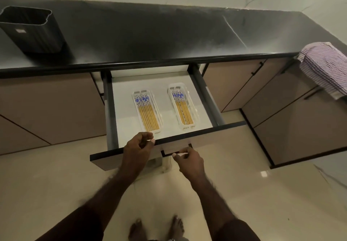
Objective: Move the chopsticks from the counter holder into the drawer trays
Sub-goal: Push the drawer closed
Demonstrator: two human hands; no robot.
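The drawer [204,131] is pulled out under the black counter [150,40]. Two clear trays lie inside it, the left tray [147,111] and the right tray [183,107]. Each holds a row of yellow chopsticks with blue-and-white tops. The dark ribbed chopstick holder [32,30] stands on the counter at far left, and no chopsticks show above its rim. My left hand [138,147] hovers at the drawer front's top edge, fingers loosely curled and holding nothing. My right hand [188,159] is at the black drawer handle [166,153], its curled fingertips against the handle.
A striped purple-and-white cloth [324,66] hangs over the counter edge at right. Closed beige cabinet doors flank the drawer on both sides. My bare feet [155,229] stand on the glossy cream floor below the drawer front.
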